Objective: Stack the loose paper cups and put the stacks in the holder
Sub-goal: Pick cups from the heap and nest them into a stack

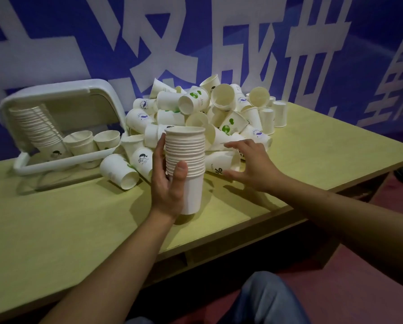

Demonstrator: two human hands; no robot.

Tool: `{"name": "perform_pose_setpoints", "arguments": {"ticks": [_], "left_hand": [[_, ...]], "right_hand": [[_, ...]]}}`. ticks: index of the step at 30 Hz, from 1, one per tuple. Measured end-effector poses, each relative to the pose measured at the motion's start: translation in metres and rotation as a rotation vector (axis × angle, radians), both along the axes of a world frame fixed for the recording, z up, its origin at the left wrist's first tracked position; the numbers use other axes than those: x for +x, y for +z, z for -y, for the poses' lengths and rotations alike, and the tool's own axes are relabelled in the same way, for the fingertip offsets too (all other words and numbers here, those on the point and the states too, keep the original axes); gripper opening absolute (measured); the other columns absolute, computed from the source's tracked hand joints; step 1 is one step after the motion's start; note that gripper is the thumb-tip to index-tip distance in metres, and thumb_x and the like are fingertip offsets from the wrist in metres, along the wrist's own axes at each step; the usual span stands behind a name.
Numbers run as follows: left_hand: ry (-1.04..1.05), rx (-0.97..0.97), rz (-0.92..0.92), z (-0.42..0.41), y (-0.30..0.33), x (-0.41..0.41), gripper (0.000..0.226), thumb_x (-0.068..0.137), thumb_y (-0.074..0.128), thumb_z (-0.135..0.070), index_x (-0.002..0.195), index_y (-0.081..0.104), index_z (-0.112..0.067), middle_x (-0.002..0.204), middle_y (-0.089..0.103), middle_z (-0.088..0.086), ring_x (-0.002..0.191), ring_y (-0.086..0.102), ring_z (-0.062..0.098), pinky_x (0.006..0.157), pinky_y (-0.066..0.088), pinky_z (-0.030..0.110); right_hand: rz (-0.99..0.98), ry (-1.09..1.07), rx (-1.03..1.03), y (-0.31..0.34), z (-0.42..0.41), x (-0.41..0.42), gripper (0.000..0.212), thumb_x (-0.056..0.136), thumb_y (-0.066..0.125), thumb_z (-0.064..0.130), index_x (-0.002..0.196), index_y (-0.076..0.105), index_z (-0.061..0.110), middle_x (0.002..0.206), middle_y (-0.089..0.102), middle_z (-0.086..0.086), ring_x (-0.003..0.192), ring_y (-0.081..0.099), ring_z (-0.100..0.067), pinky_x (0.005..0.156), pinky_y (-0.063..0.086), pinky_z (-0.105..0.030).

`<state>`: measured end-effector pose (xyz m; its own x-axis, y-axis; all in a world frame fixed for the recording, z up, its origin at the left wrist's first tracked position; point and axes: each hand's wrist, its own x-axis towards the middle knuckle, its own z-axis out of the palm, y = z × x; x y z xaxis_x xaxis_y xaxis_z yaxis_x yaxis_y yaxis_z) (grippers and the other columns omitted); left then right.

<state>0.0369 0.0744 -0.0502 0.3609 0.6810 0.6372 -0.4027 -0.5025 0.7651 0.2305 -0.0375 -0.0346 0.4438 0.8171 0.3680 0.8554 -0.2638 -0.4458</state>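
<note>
My left hand [169,181] grips an upright stack of white paper cups [187,160] above the table, thumb across its front. My right hand [252,164] is open with fingers spread, reaching over a cup lying on its side [221,163] at the foot of the pile; I cannot tell whether it touches it. A big heap of loose paper cups [202,113] lies behind, some printed with green or blue marks. The white holder [57,90] stands tilted at the left and contains a long leaning stack [39,127] and two shorter stacks [83,142].
The yellow-green table [79,218] has its front edge near my knee [266,298]. A blue banner with large white characters [195,43] rises right behind the heap. Two upside-down cups [278,113] stand at the heap's right. A loose cup [119,170] lies before the holder.
</note>
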Motion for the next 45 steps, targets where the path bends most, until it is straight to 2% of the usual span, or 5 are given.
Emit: {"name": "perform_pose_setpoints", "arguments": {"ticks": [6, 11, 25, 37, 45], "left_hand": [[-0.037, -0.011, -0.048, 0.011, -0.009, -0.01, 0.085, 0.081, 0.06, -0.075, 0.147, 0.032, -0.03, 0.136, 0.059, -0.024, 0.124, 0.059, 0.005, 0.095, 0.05, 0.02], [-0.053, 0.033, -0.049, 0.012, -0.009, -0.01, 0.085, 0.083, 0.058, -0.075, 0.148, 0.031, -0.027, 0.137, 0.055, -0.031, 0.126, 0.056, 0.001, 0.099, 0.046, 0.017], [-0.083, 0.027, -0.071, 0.009, -0.011, -0.01, 0.082, 0.082, 0.057, -0.078, 0.149, 0.031, -0.039, 0.143, 0.052, -0.028, 0.134, 0.052, 0.006, 0.103, 0.045, 0.02], [-0.09, 0.086, -0.127, 0.008, -0.013, -0.008, 0.086, 0.086, 0.052, -0.077, 0.153, 0.032, -0.026, 0.147, 0.052, -0.022, 0.136, 0.05, 0.009, 0.108, 0.045, 0.028], [-0.076, 0.079, -0.099, 0.013, -0.009, -0.01, 0.072, 0.089, 0.053, -0.072, 0.148, 0.034, -0.034, 0.142, 0.053, -0.028, 0.132, 0.053, 0.006, 0.103, 0.046, 0.023]], "right_hand": [[0.03, 0.001, 0.014, -0.017, -0.005, -0.004, 0.07, 0.077, 0.077, 0.039, 0.138, 0.045, 0.029, 0.139, 0.045, -0.003, 0.124, 0.047, -0.027, 0.102, 0.042, -0.05], [-0.126, 0.088, 0.224, -0.001, 0.009, 0.0, 0.068, 0.079, 0.081, 0.028, 0.136, 0.045, 0.022, 0.135, 0.049, 0.001, 0.111, 0.052, -0.011, 0.086, 0.048, -0.02], [-0.271, 0.257, 0.651, 0.064, 0.006, -0.024, 0.055, 0.098, 0.047, 0.041, 0.149, 0.037, 0.024, 0.142, 0.043, 0.006, 0.119, 0.052, 0.003, 0.088, 0.055, -0.022], [0.001, 0.481, 0.213, 0.077, -0.02, -0.051, 0.055, 0.097, 0.031, 0.049, 0.14, 0.054, 0.026, 0.133, 0.057, 0.001, 0.119, 0.05, -0.007, 0.099, 0.041, -0.033], [-0.099, 0.514, 0.169, 0.07, -0.013, -0.057, 0.053, 0.097, 0.028, 0.053, 0.141, 0.05, 0.034, 0.136, 0.054, 0.005, 0.124, 0.048, -0.005, 0.104, 0.038, -0.03]]}}
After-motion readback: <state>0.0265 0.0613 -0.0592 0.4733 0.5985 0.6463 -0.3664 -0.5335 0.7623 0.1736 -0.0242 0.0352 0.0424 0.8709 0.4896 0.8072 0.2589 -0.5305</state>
